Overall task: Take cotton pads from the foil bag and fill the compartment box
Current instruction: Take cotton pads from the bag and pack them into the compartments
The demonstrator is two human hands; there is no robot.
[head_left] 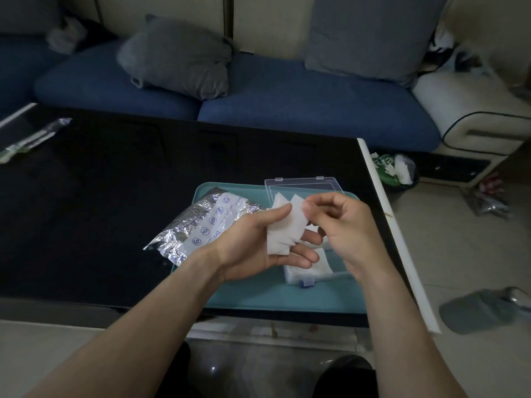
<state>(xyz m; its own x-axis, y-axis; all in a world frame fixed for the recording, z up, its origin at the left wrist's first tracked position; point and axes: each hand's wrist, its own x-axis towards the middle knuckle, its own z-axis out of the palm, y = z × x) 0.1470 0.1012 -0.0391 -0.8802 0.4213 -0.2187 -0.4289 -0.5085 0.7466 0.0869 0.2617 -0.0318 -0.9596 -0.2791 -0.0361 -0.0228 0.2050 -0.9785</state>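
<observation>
Both hands grip cotton pads (pixel 283 225): left hand (pixel 258 242), right hand (pixel 342 222); foil bag (pixel 201 225) writing unreadable.

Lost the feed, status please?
Left hand holds pads; right hand pinches the top one. Box open below, part filled. Nothing in the way.

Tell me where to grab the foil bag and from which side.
Grip the foil bag at its crinkled near-left end, coming from the left. That end overhangs the teal tray onto the black table and lies free, while the left hand, holding cotton pads, covers its right end.
</observation>
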